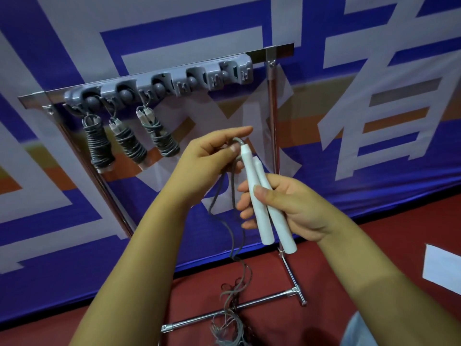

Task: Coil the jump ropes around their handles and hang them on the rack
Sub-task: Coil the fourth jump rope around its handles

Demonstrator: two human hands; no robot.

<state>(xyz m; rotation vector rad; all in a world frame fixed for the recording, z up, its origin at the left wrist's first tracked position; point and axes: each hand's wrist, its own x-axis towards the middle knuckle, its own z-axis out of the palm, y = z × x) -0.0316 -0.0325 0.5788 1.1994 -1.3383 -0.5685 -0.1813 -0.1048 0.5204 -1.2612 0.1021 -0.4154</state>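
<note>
R hand (pixel 287 206) grips both smooth white handles (pixel 262 201) side by side, so they make one core for winding. L hand (pixel 212 151) pinches thin grey cord (pixel 233 186) near handle tops, prob. to start first turn. Rest of cord trails to floor, tangled. Three coiled ropes (pixel 129 143) hang on grey plastic rack (pixel 159 83); hooks to the right free.
</note>
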